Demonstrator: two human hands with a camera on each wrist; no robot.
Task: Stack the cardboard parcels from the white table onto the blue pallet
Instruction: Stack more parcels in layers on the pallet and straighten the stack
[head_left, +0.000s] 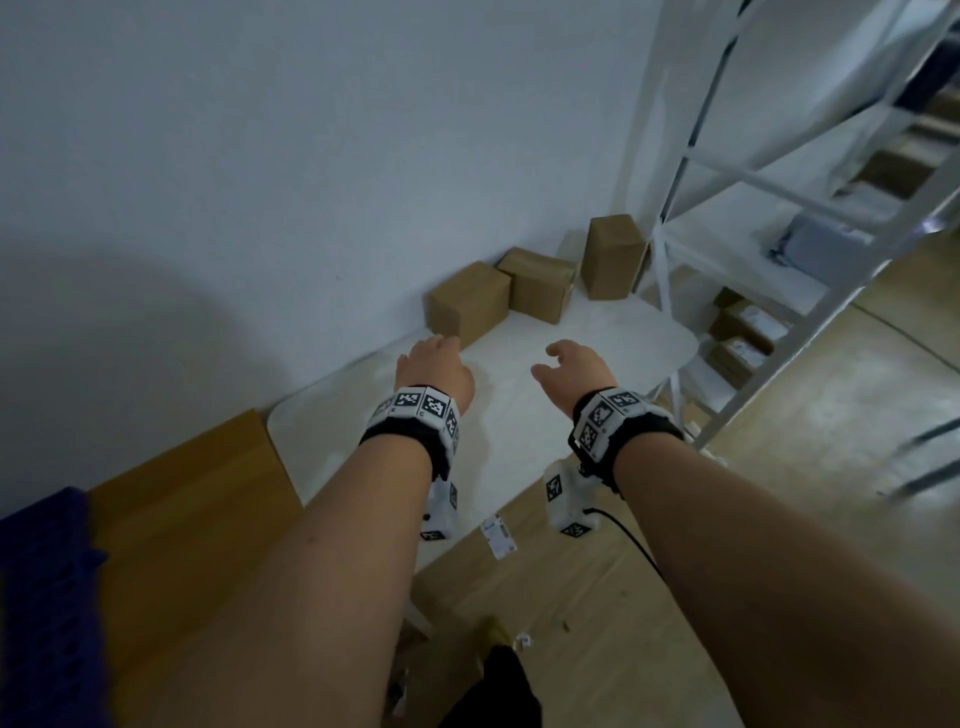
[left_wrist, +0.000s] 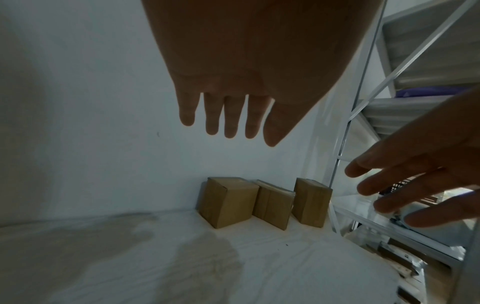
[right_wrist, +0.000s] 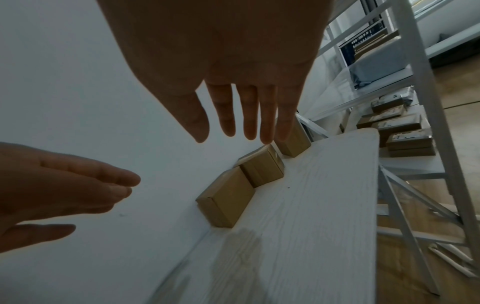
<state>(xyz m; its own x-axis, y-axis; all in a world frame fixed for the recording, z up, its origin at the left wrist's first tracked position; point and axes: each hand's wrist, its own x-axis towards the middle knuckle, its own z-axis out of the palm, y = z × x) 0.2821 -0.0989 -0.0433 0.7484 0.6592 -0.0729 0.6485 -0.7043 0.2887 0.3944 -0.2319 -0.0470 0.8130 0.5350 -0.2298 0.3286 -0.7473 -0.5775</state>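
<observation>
Three cardboard parcels stand along the wall at the far end of the white table (head_left: 597, 343): a near one (head_left: 467, 301) (left_wrist: 227, 202) (right_wrist: 226, 202), a middle one (head_left: 537, 286) (left_wrist: 272, 203) (right_wrist: 262, 167), and a taller far one (head_left: 613, 257) (left_wrist: 310, 202) (right_wrist: 294, 139). My left hand (head_left: 434, 364) (left_wrist: 228, 115) hovers open above the table just short of the near parcel. My right hand (head_left: 569, 366) (right_wrist: 241, 115) is open too, fingers straight, over the table's middle. Neither touches a parcel. A corner of the blue pallet (head_left: 47, 597) shows at the lower left.
A white metal shelving rack (head_left: 727, 171) with more boxes and a grey bag stands right of the table. A white wall (head_left: 260, 156) runs behind the parcels. A brown board (head_left: 182, 509) lies between pallet and table. Paper scraps lie on the wooden floor (head_left: 571, 597).
</observation>
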